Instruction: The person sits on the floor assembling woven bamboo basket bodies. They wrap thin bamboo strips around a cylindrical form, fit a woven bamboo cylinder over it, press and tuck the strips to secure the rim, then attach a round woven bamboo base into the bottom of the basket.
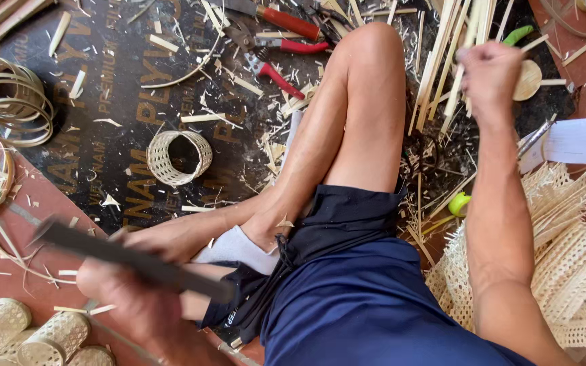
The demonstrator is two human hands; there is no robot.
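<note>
My left hand [120, 285] low by my lap, fingers wrapped tight around a dark flat blade [130, 257], woven cylinders [32, 335] beside it on the floor, my right hand [490, 74] farther out, fingers clamped around bamboo strips [442, 61], red pliers [272, 64] beyond my knee

Dark printed plywood board [123, 102] with tan lettering, upper left; white paper slip [570, 140] at right edge.
</note>
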